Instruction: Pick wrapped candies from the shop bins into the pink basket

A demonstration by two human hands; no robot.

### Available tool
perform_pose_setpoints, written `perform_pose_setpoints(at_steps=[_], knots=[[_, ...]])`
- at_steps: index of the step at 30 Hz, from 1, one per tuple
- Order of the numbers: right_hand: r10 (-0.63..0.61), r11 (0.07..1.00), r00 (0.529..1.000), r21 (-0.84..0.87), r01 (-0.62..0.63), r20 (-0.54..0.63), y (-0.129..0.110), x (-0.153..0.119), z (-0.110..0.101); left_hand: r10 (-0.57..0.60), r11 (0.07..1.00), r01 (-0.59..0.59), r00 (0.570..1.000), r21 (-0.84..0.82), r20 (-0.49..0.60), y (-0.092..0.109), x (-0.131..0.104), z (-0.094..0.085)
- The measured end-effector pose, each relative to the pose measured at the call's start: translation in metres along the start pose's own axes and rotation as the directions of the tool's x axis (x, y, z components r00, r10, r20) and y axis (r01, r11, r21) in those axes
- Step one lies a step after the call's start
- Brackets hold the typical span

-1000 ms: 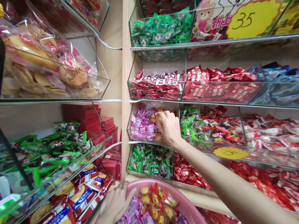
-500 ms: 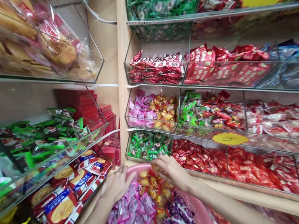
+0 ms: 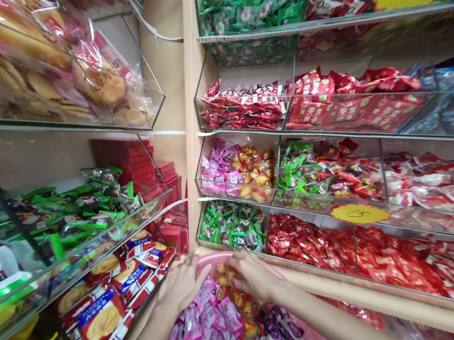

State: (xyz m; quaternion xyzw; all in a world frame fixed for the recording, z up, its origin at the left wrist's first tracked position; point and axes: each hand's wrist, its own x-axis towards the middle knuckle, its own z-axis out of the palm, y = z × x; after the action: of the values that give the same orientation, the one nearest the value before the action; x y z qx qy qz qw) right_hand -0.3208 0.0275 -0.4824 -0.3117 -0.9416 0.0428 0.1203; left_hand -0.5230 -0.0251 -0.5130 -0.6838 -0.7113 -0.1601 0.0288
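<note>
A pink plastic basket (image 3: 218, 257) is at the bottom centre, holding pink-wrapped candies (image 3: 204, 329), gold-and-red candies (image 3: 246, 306) and purple-and-white candies (image 3: 278, 338). My left hand (image 3: 183, 283) rests on the basket's far left rim, thumb apart from the other fingers, nothing held. Over the gold candies, inside the far right rim, lies my right hand (image 3: 249, 273), its fingers curled down among them. Whether it grips any candy is hard to make out.
Ahead and right, clear shelf bins hold green candies (image 3: 231, 226), red candies (image 3: 292, 237) and others, with a yellow price tag (image 3: 359, 213). On the left are packaged biscuits (image 3: 100, 319) and green-wrapped sweets (image 3: 74, 207). A wooden post (image 3: 190, 113) separates the shelves.
My right hand has shifted left and slightly down over the gold candies. The shelves and basket sit a little further right in the view.
</note>
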Motion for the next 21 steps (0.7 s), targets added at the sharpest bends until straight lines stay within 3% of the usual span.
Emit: perform_pose_setpoints(at_steps=[7,16,19,21], knots=[[0.051,0.965,0.999,-0.26,-0.047,0.012,-0.002,-0.002,0.005,0.005,1.0,-0.005,1.0,0.017,-0.005,-0.001,0.001,0.002],[-0.005,0.946,0.997,-0.324,-0.018,-0.071,-0.007,-0.003,0.01,0.005,1.0,-0.005,1.0,-0.024,-0.006,-0.001,0.002,0.001],[-0.061,0.947,0.989,-0.322,0.014,-0.134,-0.012,-0.004,-0.002,-0.013,0.999,0.013,1.0,-0.044,0.0,0.001,0.002,0.0],[-0.116,0.949,0.971,-0.313,0.046,-0.208,-0.015,0.0,-0.023,-0.022,0.998,0.022,1.0,-0.055,0.007,0.001,0.002,0.0]])
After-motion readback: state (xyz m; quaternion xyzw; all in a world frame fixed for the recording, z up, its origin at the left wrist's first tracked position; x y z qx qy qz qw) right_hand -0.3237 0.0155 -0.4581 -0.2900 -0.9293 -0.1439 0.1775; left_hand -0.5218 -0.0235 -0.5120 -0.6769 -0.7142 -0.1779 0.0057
